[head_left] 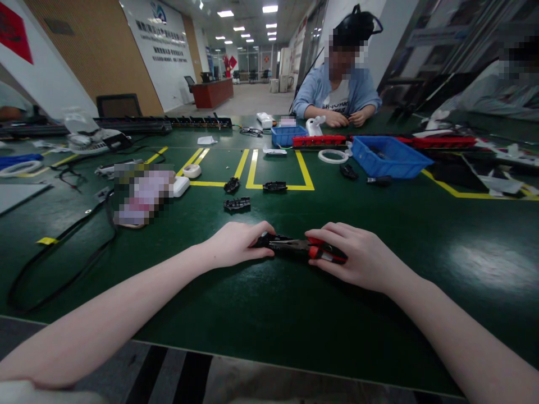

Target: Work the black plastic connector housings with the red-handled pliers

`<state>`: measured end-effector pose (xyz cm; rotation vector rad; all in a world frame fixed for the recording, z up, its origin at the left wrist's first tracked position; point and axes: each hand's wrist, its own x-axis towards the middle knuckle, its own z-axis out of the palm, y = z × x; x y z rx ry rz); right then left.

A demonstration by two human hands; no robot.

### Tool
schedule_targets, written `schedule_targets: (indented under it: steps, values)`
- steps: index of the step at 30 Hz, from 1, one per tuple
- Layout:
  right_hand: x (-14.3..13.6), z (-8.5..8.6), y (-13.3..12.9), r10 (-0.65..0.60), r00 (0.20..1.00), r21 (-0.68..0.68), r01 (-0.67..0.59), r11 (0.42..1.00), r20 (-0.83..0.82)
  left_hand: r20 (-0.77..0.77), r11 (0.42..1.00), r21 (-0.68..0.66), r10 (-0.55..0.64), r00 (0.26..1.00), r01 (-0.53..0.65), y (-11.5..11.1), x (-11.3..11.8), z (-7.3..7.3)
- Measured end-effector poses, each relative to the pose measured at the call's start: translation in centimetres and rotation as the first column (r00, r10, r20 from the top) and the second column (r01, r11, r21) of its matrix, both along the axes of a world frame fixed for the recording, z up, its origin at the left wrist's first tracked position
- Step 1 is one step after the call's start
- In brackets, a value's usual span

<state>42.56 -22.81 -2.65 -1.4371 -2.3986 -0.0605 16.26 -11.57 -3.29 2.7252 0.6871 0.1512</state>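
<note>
My right hand [351, 252] is wrapped round the red and black handles of a pair of pliers [295, 245], whose long jaws point left. My left hand [238, 244] pinches a small black plastic part [264, 240] between thumb and fingers. The plier jaws meet or overlap this part; whether they grip it I cannot tell. Both hands are low over the green table [269, 314]. Beyond them lie similar black plastic parts: one [237, 204] nearest, another [275, 186] by the yellow tape, and a third [231, 185] to its left.
Right of centre stands a blue bin [389, 157], with a black part [348, 171] before it. A phone [145, 196], a tape roll [192, 170] and a black strap [63, 247] lie at left. Across the table a person [337, 95] sits handling something small.
</note>
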Motion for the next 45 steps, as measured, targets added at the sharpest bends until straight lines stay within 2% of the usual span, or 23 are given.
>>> schedule_targets:
  steps: [7,15,32,45]
  values:
    - [-0.5,-0.3,-0.1,-0.017,1.0,-0.014,0.017,1.0,-0.008,0.004,1.0,-0.005,0.0,1.0,0.0,0.0,-0.1,0.0]
    - [-0.2,0.1,-0.1,-0.017,1.0,-0.042,0.017,0.999,0.004,0.003,1.0,-0.019,0.003,1.0,-0.003,-0.1,0.0,0.2]
    - [0.5,-0.1,-0.2,-0.02,0.998,-0.008,0.019,1.0,-0.055,0.002,1.0,-0.023,0.01,1.0,-0.01,0.0,-0.1,0.0]
    - [0.3,-0.3,-0.2,-0.011,1.0,-0.042,0.01,0.999,-0.022,0.018,1.0,-0.009,0.002,1.0,-0.002,0.1,0.0,-0.1]
